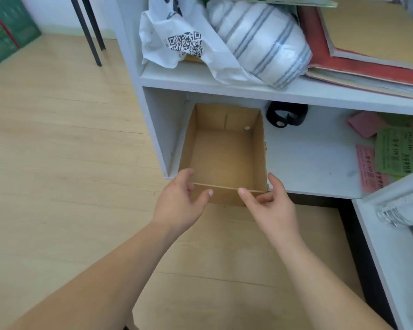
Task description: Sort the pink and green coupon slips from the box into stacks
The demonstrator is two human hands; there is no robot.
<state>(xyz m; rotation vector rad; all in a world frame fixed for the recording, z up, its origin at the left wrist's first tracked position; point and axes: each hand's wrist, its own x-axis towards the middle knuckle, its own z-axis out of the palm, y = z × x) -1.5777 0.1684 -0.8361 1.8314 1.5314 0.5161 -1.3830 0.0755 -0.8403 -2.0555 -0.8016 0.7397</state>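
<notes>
An open brown cardboard box (224, 158) sits in the lower bay of a white shelf (308, 158). It holds no slips, only a small round white thing at its back right corner. My left hand (179, 203) is at the box's front left corner, thumb against the front wall. My right hand (272, 206) is at the front right corner, thumb on the front rim. The fingers of both are loosely spread and grip nothing. On the shelf to the right lie a green slip (401, 151), a pink slip (370, 170) and a pink stack (365, 125).
A black strap (286, 115) lies behind the box. The upper shelf holds a white plastic bag (177, 39), a striped bundle (260, 41) and folders (367, 58). Flat cardboard (236, 246) covers the floor below. Black table legs (91, 32) stand at the back left.
</notes>
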